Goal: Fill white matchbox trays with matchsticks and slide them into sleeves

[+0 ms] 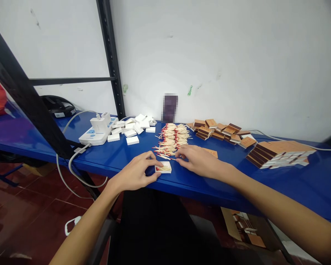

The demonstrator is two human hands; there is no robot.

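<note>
My left hand [139, 171] grips a small white matchbox tray [169, 168] at the front edge of the blue table, thumb on the near side and fingers on the far side. A few red-headed matches lie inside the tray. Just to the right, my right hand [195, 160] is closed, thumb and fingers pinched on what looks like a single match [173, 159]. Behind both hands spreads a large pile of loose matches [171, 138] with red heads. An orange-brown matchbox sleeve [212, 152] is partly hidden behind my right hand.
White matchbox trays [132, 140] lie heaped at the back left, beside a power strip [95, 137] with cables. Orange-brown matchboxes [222, 129] are piled back right; a neat stack [281, 152] stands farther right. A black shelf post [30, 84] rises left. Below sits a cardboard box [230, 224].
</note>
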